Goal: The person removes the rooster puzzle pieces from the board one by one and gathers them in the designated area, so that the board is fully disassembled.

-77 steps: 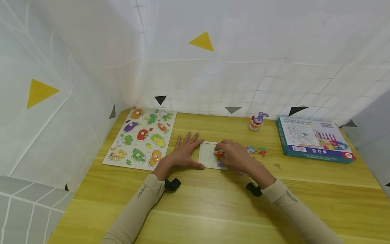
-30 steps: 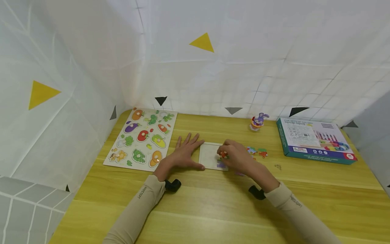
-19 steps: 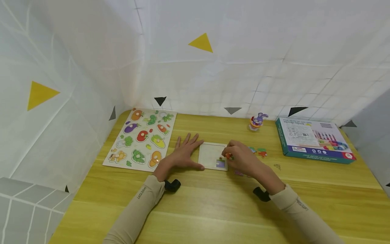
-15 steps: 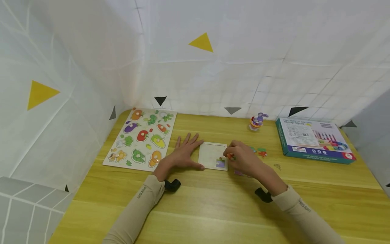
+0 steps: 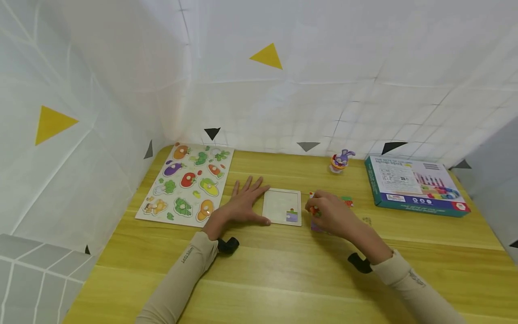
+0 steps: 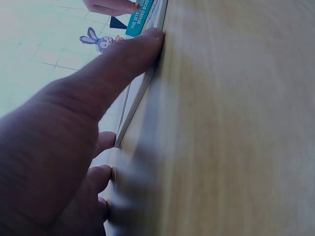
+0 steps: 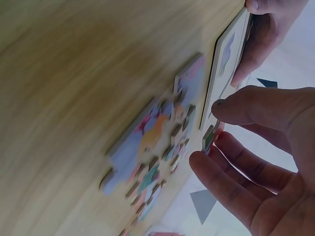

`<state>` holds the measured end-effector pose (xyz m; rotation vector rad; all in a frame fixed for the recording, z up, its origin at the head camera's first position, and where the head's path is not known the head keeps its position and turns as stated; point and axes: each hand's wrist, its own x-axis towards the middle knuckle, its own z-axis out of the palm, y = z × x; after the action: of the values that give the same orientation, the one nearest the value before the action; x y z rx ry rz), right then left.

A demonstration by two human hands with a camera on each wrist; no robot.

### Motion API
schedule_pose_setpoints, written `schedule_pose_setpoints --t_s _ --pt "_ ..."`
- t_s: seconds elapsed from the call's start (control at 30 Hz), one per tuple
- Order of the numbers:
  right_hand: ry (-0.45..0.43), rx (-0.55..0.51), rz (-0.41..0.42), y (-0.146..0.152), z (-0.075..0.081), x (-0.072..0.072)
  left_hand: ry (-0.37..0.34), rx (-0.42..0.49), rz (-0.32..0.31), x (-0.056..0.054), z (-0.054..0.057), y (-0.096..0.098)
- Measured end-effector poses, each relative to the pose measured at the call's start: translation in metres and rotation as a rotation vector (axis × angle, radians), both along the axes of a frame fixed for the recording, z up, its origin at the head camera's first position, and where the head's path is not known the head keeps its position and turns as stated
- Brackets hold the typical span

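My left hand (image 5: 240, 204) lies spread on the table, its thumb and forefinger at the left edge of a small square wooden puzzle tray (image 5: 279, 200). In the tray's lower right corner sits one purple and green jigsaw piece (image 5: 292, 217). Just right of the tray, my right hand (image 5: 335, 217) pinches a red and green jigsaw piece (image 7: 208, 140) between thumb and fingers. Under and around that hand, several loose jigsaw pieces (image 7: 147, 135) lie on the table, partly hidden by it in the head view.
A vegetable peg puzzle board (image 5: 186, 184) lies at the left. Behind stands a purple rabbit figure (image 5: 341, 161). At the right back is a flat teal-edged box (image 5: 417, 185). White cloth walls (image 5: 243, 108) border the table (image 5: 259, 274).
My right hand has moved right, off the tray, with the red jigsaw piece still pinched. The purple corner piece now shows uncovered. My left hand stays in place.
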<state>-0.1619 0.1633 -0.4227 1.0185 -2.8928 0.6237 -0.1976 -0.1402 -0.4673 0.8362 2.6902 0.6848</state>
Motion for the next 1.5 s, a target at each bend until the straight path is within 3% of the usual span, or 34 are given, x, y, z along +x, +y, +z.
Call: schedule_pose_setpoints --t_s 0.2,0.5,0.7,1.5 --pt "0.022 0.009 -0.017 0.01 -0.001 0.002 0.005 -0.003 0.002 -0.001 0.0 0.0" --pt "-0.037 0.034 -0.101 0.024 0.001 0.004 0.004 0.004 0.0 0.001 0.0 0.0" --pt "-0.005 0.06 -0.119 0.037 -0.001 0.005 0.0 0.001 -0.002 0.0 0.0 0.0" --pt "-0.03 0.066 -0.191 0.075 -0.007 0.007 0.015 -0.015 0.001 0.0 -0.001 0.0"
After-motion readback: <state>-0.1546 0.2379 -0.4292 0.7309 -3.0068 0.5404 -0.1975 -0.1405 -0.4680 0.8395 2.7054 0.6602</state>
